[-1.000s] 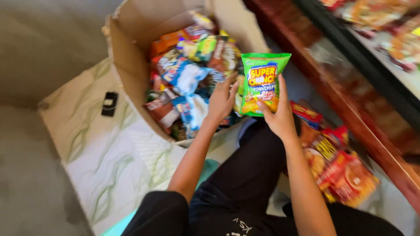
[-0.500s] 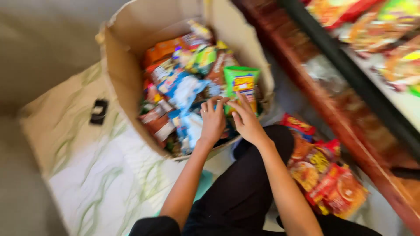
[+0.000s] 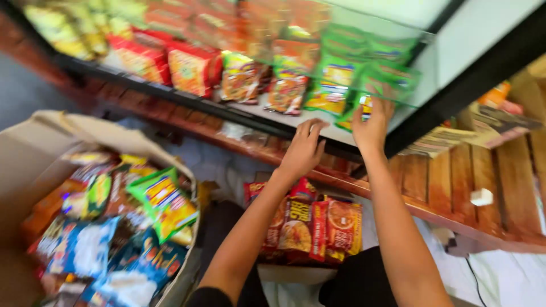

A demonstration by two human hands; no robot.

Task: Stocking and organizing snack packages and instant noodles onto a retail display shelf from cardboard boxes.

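Observation:
My right hand (image 3: 372,126) is raised to a glass-fronted display shelf (image 3: 256,116) and is closed on the lower edge of a green snack packet (image 3: 364,102) standing among other green packets. My left hand (image 3: 304,149) rests beside it on the shelf's dark front rim, fingers apart and holding nothing. Rows of red, orange and green snack packets (image 3: 193,68) fill the shelf. Motion blur softens the whole view.
A cardboard box (image 3: 34,148) full of mixed snack packets stands at the lower left, a green-and-yellow packet (image 3: 162,199) on top. Red noodle packets (image 3: 318,224) lie piled on the floor between my arms. Wooden slats (image 3: 483,176) with a small white object (image 3: 482,197) are at the right.
The view swung from the box up to the shelf. Both hands left the box and rose to the shelf. A green packet like the one held earlier now lies in the box.

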